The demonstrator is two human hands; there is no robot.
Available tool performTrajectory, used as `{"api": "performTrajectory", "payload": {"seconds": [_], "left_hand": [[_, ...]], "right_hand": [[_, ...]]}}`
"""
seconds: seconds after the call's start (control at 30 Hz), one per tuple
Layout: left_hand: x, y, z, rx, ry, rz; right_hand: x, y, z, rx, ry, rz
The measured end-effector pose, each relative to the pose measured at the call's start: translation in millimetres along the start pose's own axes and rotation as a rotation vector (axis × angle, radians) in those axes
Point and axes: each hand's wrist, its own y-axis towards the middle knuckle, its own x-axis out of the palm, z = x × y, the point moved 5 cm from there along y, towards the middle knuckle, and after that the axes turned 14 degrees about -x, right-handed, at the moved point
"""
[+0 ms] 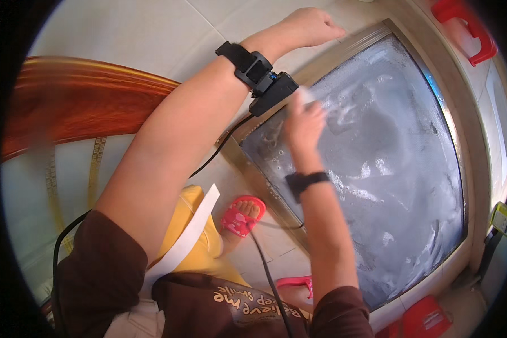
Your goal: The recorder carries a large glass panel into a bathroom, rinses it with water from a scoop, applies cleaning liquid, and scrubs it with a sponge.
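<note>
My left arm reaches across to the far side, and my left hand (pixel 308 27) is curled into a loose fist just beyond the corner of a metal-framed panel (pixel 257 164). Nothing shows in that fist. The panel's dark grey surface (pixel 376 135) is streaked with white suds and bubbles. Over its left part is my right hand (pixel 306 126), blurred by motion. A pale patch (pixel 306 95) shows by its fingertips, too smeared to name. Whether the right hand touches the surface is unclear. A black strap with a boxy device (pixel 274 93) sits on my left wrist, a black band (pixel 308 183) on my right.
Polished reddish wood (pixel 88 101) curves along the left. Black cables (pixel 266 262) hang near my body. Pink slippers (pixel 243 215) stand on pale tiles. A red plastic object (pixel 469 31) is at upper right, another (pixel 426 319) at lower right. A yellow-green bottle (pixel 505 219) is at the right edge.
</note>
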Motion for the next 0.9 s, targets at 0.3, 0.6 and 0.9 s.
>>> {"api": "performTrajectory", "payload": {"seconds": [0.3, 0.6, 0.9], "left_hand": [[40, 7, 25, 0.144, 0.049, -0.08], [130, -27, 100, 0.44, 0.191, -0.22], [172, -78, 104, 0.504, 0.324, -0.406]], "right_hand": [[-27, -145, -82, -0.2, 0.405, -0.225], [-191, -442, 122, -0.03, 0.048, -0.669], [-104, -289, 26, -0.005, 0.321, -0.324]]}}
